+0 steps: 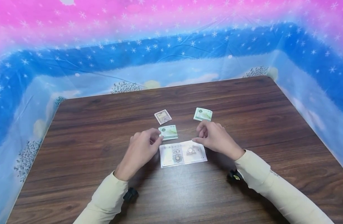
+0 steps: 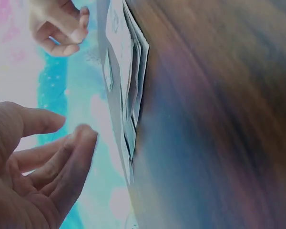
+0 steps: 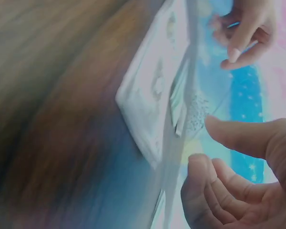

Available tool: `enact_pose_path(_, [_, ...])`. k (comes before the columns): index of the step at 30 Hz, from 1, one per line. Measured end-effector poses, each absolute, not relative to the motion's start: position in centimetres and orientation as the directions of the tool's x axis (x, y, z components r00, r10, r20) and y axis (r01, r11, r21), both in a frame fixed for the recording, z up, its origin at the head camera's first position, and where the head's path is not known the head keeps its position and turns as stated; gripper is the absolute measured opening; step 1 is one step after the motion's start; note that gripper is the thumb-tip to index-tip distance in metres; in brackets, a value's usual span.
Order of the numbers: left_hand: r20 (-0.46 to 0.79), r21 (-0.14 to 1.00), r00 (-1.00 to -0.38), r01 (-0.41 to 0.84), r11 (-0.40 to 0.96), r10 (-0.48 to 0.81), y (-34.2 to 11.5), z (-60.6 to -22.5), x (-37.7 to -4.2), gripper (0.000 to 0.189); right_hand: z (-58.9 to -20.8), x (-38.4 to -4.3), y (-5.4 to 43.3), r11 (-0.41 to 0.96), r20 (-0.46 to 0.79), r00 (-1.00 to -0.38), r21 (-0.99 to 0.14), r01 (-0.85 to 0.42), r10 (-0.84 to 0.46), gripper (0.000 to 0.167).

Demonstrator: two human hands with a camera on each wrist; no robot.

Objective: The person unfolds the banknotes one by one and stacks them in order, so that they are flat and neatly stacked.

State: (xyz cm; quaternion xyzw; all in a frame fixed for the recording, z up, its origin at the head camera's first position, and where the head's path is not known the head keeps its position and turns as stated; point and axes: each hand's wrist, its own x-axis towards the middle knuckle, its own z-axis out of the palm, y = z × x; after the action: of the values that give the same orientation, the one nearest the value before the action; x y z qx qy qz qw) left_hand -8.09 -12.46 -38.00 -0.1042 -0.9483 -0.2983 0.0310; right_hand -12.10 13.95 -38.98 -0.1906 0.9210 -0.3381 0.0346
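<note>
A long pale printed banknote (image 1: 183, 154) lies flat on the wooden table between the two hands; its layered edges (image 2: 139, 71) show in the left wrist view. Just beyond it is a folded green banknote (image 1: 169, 132), with my left hand (image 1: 142, 147) beside its left edge. My right hand (image 1: 217, 138) hovers over the pale banknote's far right corner, below a second folded green banknote (image 1: 203, 114). In the wrist views, both hands have loosely bent fingers, a gap between thumb and fingers, and nothing held. A small folded brownish banknote (image 1: 162, 117) lies farther back.
The dark wooden table (image 1: 104, 130) extends around the notes on all sides. A pink and blue snowflake-patterned cloth (image 1: 166, 46) hangs behind and at both sides of it. Dark devices sit under both wrists, by the pale sleeves (image 1: 108, 193).
</note>
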Motion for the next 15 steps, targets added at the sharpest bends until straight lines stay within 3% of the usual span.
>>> enact_pose_path(4, [0.086, 0.514, -0.954, 0.291, 0.807, 0.288, -12.5, -38.1, -8.6, 0.029, -38.9, -13.2, 13.1, 0.581, -0.022, -0.933, -0.787, -0.205, -0.358, 0.033])
enact_pose_path(8, [-0.040, 0.491, -0.921, 0.320, 0.810, 0.388, -12.4, -38.6, -9.0, 0.042, -39.3, -14.3, 12.0, 0.414, -0.205, -0.912, -0.909, 0.044, -0.354, 0.045])
enact_pose_path(11, [-0.097, 0.497, -0.906, 0.315, 0.809, 0.412, -12.3, -38.8, -9.2, 0.044, -39.5, -15.0, 11.3, 0.294, -0.320, -0.876, -0.930, 0.218, -0.361, 0.050])
enact_pose_path(15, [-0.129, 0.505, -0.895, 0.312, 0.805, 0.428, -12.1, -39.0, -9.3, 0.042, -39.6, -15.7, 10.8, 0.182, -0.389, -0.834, -0.921, 0.344, -0.392, 0.050])
